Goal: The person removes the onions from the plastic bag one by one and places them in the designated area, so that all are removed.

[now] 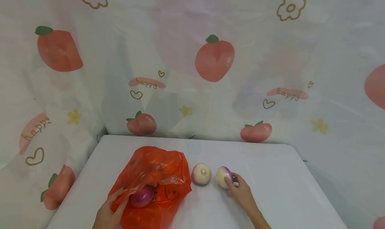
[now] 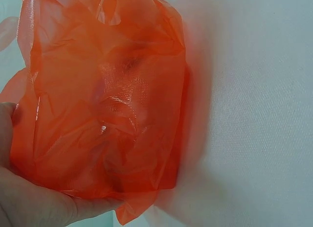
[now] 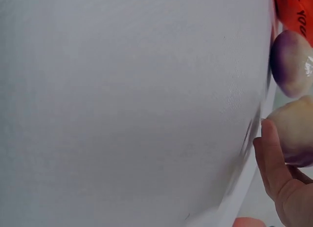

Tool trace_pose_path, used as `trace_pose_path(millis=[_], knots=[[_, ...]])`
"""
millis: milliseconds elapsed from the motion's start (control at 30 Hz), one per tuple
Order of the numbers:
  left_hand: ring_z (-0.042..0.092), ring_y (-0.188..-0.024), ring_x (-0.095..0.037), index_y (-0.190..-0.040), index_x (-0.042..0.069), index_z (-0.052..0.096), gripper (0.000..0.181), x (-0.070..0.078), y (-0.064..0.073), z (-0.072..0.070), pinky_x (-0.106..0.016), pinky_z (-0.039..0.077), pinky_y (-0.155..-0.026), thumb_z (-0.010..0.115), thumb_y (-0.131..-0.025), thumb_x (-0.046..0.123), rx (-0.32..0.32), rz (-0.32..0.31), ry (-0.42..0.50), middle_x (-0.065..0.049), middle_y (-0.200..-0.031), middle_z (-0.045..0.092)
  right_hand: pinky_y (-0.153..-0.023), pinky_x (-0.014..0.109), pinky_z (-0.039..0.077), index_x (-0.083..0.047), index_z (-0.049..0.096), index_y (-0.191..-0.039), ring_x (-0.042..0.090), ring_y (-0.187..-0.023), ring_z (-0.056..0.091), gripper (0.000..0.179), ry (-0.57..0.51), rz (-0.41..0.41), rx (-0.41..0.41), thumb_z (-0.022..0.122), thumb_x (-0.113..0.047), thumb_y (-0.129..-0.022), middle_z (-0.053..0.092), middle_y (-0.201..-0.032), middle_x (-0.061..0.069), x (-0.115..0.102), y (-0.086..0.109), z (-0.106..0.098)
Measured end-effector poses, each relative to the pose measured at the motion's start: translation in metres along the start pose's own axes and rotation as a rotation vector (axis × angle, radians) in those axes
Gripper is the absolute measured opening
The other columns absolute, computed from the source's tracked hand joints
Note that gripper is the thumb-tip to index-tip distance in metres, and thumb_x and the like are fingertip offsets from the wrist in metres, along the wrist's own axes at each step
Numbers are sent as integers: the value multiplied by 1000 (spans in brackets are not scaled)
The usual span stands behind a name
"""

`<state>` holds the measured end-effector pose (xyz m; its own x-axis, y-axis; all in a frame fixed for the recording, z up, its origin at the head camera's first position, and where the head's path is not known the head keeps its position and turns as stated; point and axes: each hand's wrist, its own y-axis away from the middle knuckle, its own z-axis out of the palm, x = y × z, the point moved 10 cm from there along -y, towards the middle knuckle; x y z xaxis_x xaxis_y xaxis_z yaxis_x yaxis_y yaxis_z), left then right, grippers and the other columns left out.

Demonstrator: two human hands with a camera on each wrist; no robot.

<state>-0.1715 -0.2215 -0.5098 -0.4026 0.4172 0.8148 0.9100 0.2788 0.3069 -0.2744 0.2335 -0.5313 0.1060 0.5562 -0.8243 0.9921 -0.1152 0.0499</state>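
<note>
My left hand (image 1: 107,211) grips the edge of a red plastic bag (image 1: 162,165) at its near left side. Inside the bag's mouth shows a glossy purple turnip (image 1: 142,197); the rest of the contents is hidden by the plastic. To the right of the bag, a white and purple turnip (image 1: 201,174) stands on the table. Beside it, my right hand (image 1: 243,195) holds another turnip (image 1: 223,177) between thumb and fingers. In the right wrist view, the fingers (image 3: 274,153) lie against this turnip's pale side. The left wrist view shows the bag's plastic (image 2: 107,114) bunched above my thumb.
A white table (image 1: 285,175) carries the bag and turnips. Behind it and on the left hangs a pale curtain (image 1: 186,28) printed with peaches, hearts and flowers. The table's far edge (image 1: 210,141) runs close to the curtain.
</note>
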Motion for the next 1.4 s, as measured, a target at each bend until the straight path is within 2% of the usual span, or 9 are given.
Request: trace_pose_path(millis=[133, 267, 467, 600, 700, 867, 1267, 1400], knots=[[52, -103, -37, -138, 5, 42, 59, -1, -1, 1, -50, 50, -82, 57, -93, 39, -8, -14, 0, -25, -137, 43, -68, 34, 55, 5, 42, -134, 21, -75, 65, 82, 21, 75, -47, 48, -63, -88, 52, -122, 25, 10, -3, 3], [50, -107, -38, -139, 4, 41, 58, 0, -1, 0, -52, 46, -86, 56, -94, 38, -3, -7, -16, -24, -138, 42, -68, 38, 54, 9, 45, -131, 19, -64, 64, 88, 22, 135, -95, 40, -68, -88, 59, -112, 22, 16, -5, 6], [47, -110, -39, -139, 6, 40, 57, 0, -1, 2, -53, 42, -88, 56, -94, 37, -7, -4, -24, -23, -140, 40, -74, 41, 53, 15, 44, -128, 21, -65, 65, 93, -39, 184, -133, 36, -69, -89, 66, -87, 12, 24, -13, 12], [47, -110, -39, -139, 8, 40, 55, -1, -2, 3, -55, 42, -88, 57, -94, 35, -5, -19, -19, -22, -140, 39, -68, 35, 55, 18, 45, -124, 22, -67, 67, 92, -119, 208, -136, 35, -66, -91, 66, -77, 9, 31, -17, 16], [48, -109, -38, -139, 9, 41, 55, -2, -1, 4, -54, 44, -87, 57, -93, 36, -7, -29, -3, -22, -141, 39, -64, 31, 56, 18, 45, -124, 21, -68, 66, 85, -155, 217, -124, 36, -61, -94, 65, -77, 9, 36, -18, 15], [49, -107, -38, -138, 8, 42, 55, 0, 0, 3, -53, 44, -85, 58, -93, 36, 6, -9, -11, -23, -139, 41, -63, 32, 56, 16, 44, -126, 21, -70, 66, 75, -175, 225, -116, 38, -52, -97, 65, -83, 10, 39, -17, 13], [52, -105, -39, -136, 9, 45, 53, -3, 1, 2, -50, 48, -81, 59, -93, 34, 18, -30, 6, -23, -137, 43, -64, 32, 56, 16, 41, -128, 20, -72, 65, 78, -176, 240, -121, 36, -55, -97, 64, -85, 11, 44, -16, 14], [52, -105, -39, -136, 9, 45, 52, -3, 1, 1, -50, 49, -81, 60, -93, 34, 17, -23, 13, -24, -137, 43, -64, 32, 56, 13, 43, -129, 21, -78, 64, 80, -131, 215, -98, 36, -59, -95, 63, -96, 15, 42, -17, 9]])
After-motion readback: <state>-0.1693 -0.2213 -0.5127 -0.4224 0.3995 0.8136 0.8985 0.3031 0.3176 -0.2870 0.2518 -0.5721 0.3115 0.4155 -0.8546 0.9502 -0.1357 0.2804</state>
